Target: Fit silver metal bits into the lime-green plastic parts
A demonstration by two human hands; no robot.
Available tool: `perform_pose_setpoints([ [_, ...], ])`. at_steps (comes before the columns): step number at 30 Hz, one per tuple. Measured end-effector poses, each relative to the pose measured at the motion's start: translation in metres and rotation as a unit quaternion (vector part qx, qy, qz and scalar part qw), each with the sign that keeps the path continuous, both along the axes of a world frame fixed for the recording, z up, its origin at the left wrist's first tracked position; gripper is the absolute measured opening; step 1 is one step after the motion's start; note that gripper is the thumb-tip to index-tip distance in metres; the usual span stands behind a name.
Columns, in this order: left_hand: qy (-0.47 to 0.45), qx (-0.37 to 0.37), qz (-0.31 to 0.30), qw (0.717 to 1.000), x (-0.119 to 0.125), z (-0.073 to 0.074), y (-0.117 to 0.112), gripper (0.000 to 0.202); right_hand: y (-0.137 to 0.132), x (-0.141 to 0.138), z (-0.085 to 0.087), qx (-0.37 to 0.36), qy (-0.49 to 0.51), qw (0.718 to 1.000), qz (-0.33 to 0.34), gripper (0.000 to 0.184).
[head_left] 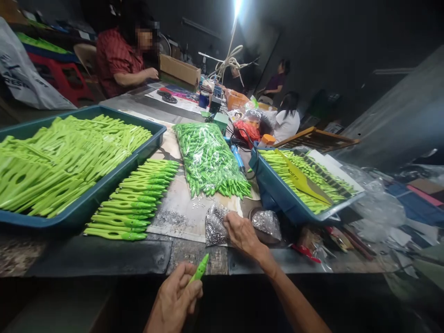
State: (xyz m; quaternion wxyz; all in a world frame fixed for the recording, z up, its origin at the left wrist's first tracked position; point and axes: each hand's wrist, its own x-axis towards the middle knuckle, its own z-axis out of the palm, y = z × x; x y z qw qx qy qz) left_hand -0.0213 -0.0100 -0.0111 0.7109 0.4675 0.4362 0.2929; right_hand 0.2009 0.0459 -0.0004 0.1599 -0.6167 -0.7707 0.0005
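My left hand [176, 293] is closed around a bright green, pen-shaped plastic piece [200, 268] with a pointed tip, held over the table's front edge. My right hand [243, 233] has its fingers pinched at the right side of a small clear plastic bag [215, 226] of tiny metal parts; what lies between the fingertips is hidden. A second bag of small metal parts [266, 223] sits just right of that hand. Several tiny silver parts [198, 203] lie loose behind the first bag. To the left, green pieces with darker green tips [128, 203] are laid in a row.
A dark blue tray [86, 192] heaped with green pieces fills the left. A large clear bag of green tips [211, 157] lies mid-table. Another blue tray [277, 199] stands at right, beside a blue-handled tool [237, 159]. A person in red [120, 60] sits across the table.
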Motion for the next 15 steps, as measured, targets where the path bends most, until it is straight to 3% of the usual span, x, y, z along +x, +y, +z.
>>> perform_pose_setpoints([
  [7, 0.011, 0.014, 0.002, 1.0, 0.007, 0.01, 0.008, 0.03, 0.002, -0.005, 0.014, -0.058, 0.159, 0.984, -0.064, 0.017],
  [15, -0.011, -0.005, 0.033, 0.999, 0.018, 0.018, 0.018, 0.027, 0.0, -0.002, 0.018, -0.099, 0.245, 0.963, -0.053, 0.015],
])
